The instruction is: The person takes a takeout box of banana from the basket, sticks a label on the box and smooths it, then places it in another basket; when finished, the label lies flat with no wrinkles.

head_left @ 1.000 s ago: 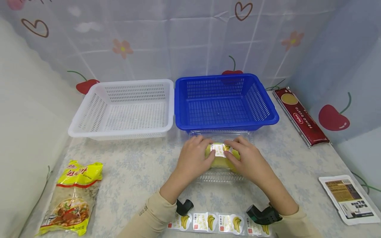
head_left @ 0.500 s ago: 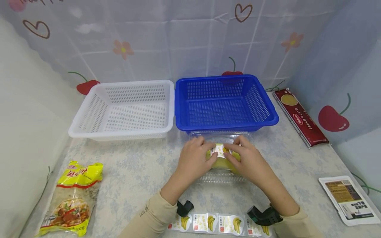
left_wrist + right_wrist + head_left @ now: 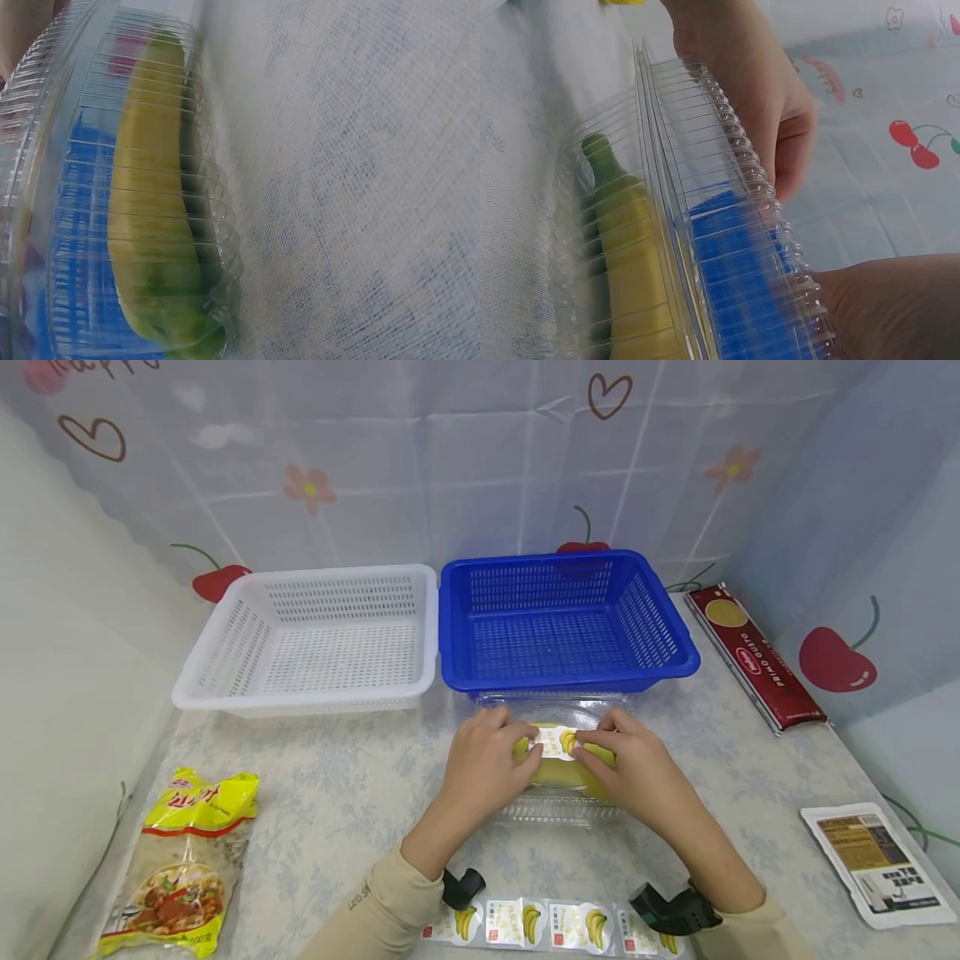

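A clear plastic clamshell box (image 3: 558, 810), lid down, stands in front of the blue basket in the head view. Inside lies a yellow banana with green ends (image 3: 150, 187), seen through the ribbed side in both wrist views. Over the lid is a white sticker (image 3: 553, 743) printed with bananas. My left hand (image 3: 487, 756) pinches its left end between thumb and forefinger. At the printed bananas on the other end, my right hand (image 3: 637, 768) pinches it the same way. The fingers cover both ends of the sticker.
A strip of banana stickers (image 3: 513, 924) lies at the front edge. Behind stand a white basket (image 3: 300, 700) and a blue basket (image 3: 570, 681). A noodle bag (image 3: 180, 860) is at left; a red pasta pack (image 3: 757, 660) and a white pouch (image 3: 877, 864) are at right.
My right hand has shifted slightly right and towards me, and more of the banana print shows. The sticker's right end is a little lower. My left hand has barely moved.
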The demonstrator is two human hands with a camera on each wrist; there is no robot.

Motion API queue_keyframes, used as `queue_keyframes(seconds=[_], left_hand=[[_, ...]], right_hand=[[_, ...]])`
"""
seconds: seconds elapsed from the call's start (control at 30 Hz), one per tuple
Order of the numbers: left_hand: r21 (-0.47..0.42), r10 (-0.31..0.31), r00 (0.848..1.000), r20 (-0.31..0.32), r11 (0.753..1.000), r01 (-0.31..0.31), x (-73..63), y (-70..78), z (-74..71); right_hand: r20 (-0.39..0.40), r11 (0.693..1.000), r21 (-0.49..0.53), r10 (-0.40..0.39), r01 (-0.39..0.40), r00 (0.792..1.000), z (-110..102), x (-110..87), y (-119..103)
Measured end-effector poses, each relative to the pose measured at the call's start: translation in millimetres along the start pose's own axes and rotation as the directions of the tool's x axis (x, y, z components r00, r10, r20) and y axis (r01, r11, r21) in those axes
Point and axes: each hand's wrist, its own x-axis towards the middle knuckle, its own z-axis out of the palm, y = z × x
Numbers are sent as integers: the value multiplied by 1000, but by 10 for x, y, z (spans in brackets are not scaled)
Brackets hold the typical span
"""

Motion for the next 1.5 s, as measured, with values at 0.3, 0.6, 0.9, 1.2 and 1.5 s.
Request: queue_keyframes(seconds=[0.3, 0.6, 0.9, 1.2, 1.5], left_hand=[[-15, -30, 999, 10, 999, 30, -1, 6, -2], [-87, -5, 997, -75, 996, -1, -35, -20, -19], [-186, -49, 991, -125, 982, 25, -176, -102, -134], [-139, -155, 987, -32, 979, 149, -390, -171, -211], [-50, -329, 936, 126, 940, 337, -508, -186, -238]], right_hand=[[-58, 998, 18, -53, 54, 997, 43, 0, 4], [-68, 995, 100, -21, 28, 997, -44, 4, 65], [-221, 975, 172, 180, -143, 959, -320, 178, 573], [-174, 892, 184, 443, -413, 880, -398, 332, 1111], [-61, 844, 245, 504, -476, 862, -226, 401, 1356]])
